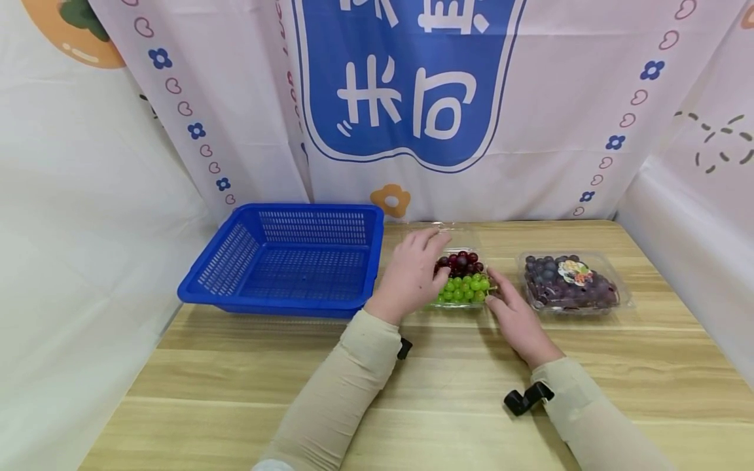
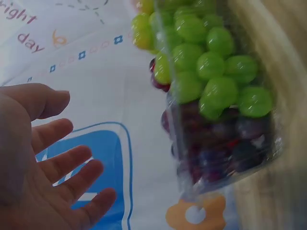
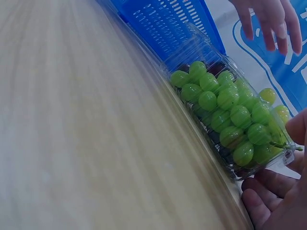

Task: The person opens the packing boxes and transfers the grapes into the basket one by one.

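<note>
A clear plastic container (image 1: 425, 309) holds green grapes (image 1: 465, 288) in front and dark red grapes (image 1: 462, 261) behind, with its transparent lid (image 1: 453, 230) raised at the back. My left hand (image 1: 415, 271) hovers above the container's left part, fingers spread and nothing in them. In the left wrist view that left hand (image 2: 57, 163) shows apart from the green grapes (image 2: 211, 67). At the container's right end lies my right hand (image 1: 515, 317), fingertips against its side. Seen from the right wrist, the right-hand fingers (image 3: 268, 191) lie at the end wall, beside a green stem (image 3: 283, 146).
A blue perforated basket (image 1: 279, 304) stands on the left of the wooden table (image 1: 436, 392). To the right of my right hand sits a closed clear box of dark grapes (image 1: 568, 284) with a round label. A printed cloth (image 1: 530, 190) hangs behind the table.
</note>
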{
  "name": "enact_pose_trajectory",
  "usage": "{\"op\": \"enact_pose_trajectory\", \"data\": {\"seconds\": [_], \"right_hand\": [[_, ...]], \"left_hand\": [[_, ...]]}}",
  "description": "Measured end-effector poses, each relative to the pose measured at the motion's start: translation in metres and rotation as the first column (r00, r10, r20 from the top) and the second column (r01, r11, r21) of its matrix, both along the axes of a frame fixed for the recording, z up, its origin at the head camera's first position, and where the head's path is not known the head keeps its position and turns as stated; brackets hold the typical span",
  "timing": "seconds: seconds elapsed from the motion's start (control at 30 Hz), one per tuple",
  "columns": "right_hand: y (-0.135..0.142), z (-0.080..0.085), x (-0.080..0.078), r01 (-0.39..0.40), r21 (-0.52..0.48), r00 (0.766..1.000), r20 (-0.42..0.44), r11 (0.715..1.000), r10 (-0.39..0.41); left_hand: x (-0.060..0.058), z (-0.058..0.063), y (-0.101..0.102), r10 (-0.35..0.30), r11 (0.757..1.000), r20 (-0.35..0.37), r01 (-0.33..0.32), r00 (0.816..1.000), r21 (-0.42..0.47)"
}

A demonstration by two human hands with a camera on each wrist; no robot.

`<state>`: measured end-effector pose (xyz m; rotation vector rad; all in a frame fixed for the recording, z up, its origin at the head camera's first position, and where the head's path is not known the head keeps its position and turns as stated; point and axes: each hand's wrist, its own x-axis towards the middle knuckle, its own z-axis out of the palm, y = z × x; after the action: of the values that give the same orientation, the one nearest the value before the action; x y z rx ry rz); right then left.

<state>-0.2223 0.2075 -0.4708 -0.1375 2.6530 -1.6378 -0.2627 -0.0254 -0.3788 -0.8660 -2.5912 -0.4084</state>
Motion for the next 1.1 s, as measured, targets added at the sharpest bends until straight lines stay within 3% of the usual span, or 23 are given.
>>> {"op": "enact_pose_trajectory", "data": {"seconds": [0.2,0.47,0.73,1.1], "right_hand": [[0.0,-0.001,0.0,-0.006,-0.023,1.0,-0.01,1.0,0.005],[0.001,-0.001,0.0,-0.005,-0.001,1.0,-0.004,1.0,0.005],[0.002,0.0,-0.001,-0.004,0.006,1.0,-0.004,1.0,0.004],[0.001,0.0,-0.001,-0.012,-0.006,1.0,0.001,1.0,0.012]], "left_hand": [[0.003,-0.007,0.01,0.01,0.994,0.07,-0.002,0.998,-0.111],[0.003,-0.017,0.018,-0.02,0.984,0.12,0.041,0.993,-0.171],[0.001,-0.024,0.024,-0.011,0.979,0.191,0.05,0.981,-0.2],[0.001,-0.03,0.034,0.008,0.98,0.149,0.022,0.989,-0.198]]}}
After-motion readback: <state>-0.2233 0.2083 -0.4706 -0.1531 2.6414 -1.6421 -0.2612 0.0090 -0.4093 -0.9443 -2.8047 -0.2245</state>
